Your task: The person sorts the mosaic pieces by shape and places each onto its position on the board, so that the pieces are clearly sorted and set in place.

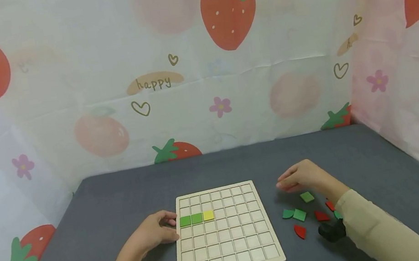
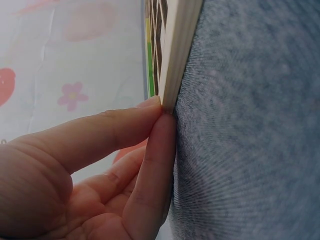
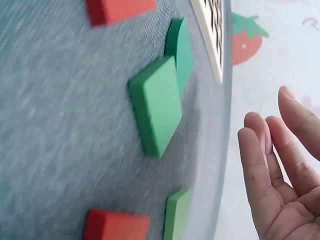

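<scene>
A pale wooden grid board (image 1: 228, 242) lies flat on the dark cloth. In its third row from the back, two green square tiles (image 1: 185, 221) and a yellow tile (image 1: 208, 215) sit side by side from the left. My left hand (image 1: 149, 234) holds the board's left edge, thumb and fingertips against the rim; the left wrist view shows this hand (image 2: 115, 165) close up. To the right of the board, my right hand (image 1: 298, 176) hovers over the cloth, fingers loosely bent. Nothing shows between those fingers (image 3: 257, 165) in the right wrist view.
Loose pieces lie right of the board: a light green square (image 1: 306, 197), a green square (image 1: 299, 215) touching a green rounded piece (image 1: 287, 213), and several red pieces (image 1: 300, 231). My right sleeve (image 1: 375, 223) passes close by them. A printed curtain (image 1: 208, 121) stands behind the table.
</scene>
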`<state>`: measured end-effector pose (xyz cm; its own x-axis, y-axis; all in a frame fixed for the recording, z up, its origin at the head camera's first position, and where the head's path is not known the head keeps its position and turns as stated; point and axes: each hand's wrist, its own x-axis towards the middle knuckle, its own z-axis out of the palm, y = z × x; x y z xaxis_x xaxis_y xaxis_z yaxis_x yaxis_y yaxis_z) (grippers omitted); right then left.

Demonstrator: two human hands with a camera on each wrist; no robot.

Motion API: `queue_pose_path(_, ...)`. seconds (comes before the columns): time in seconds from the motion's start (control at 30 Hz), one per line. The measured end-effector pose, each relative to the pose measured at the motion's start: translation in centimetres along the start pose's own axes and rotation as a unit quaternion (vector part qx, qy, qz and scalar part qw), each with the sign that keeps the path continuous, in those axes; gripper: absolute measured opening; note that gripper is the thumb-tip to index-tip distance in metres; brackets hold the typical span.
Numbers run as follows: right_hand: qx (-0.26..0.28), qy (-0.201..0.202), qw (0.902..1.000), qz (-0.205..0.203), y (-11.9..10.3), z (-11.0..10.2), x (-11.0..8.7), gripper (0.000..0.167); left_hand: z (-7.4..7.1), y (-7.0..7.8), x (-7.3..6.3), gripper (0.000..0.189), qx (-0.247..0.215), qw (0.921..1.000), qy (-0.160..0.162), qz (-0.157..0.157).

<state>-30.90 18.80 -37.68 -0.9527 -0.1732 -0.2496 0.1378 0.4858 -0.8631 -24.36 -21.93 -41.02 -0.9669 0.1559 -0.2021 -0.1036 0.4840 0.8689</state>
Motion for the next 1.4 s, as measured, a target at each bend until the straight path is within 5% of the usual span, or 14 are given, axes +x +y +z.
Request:
queue_pose_path(0.47,0.003,0.036,0.9985,0.042,2.4,-2.6,-1.1,0.044,-0.1,-0.1,0.1,0.057,0.002,1.0,-0.005,-0.005)
queue_pose_path(0.87,0.018,0.026,0.9987,0.04,4.1,-3.9,-1.5,0.05,-0.1,-0.3,0.3,0.057,0.004,1.0,-0.001,-0.008)
queue_pose_path(1.4,-0.07,-0.001,0.9973,0.024,4.8,-4.1,-1.8,0.037,-0.1,-0.2,0.3,0.058,0.004,1.0,-0.008,-0.003)
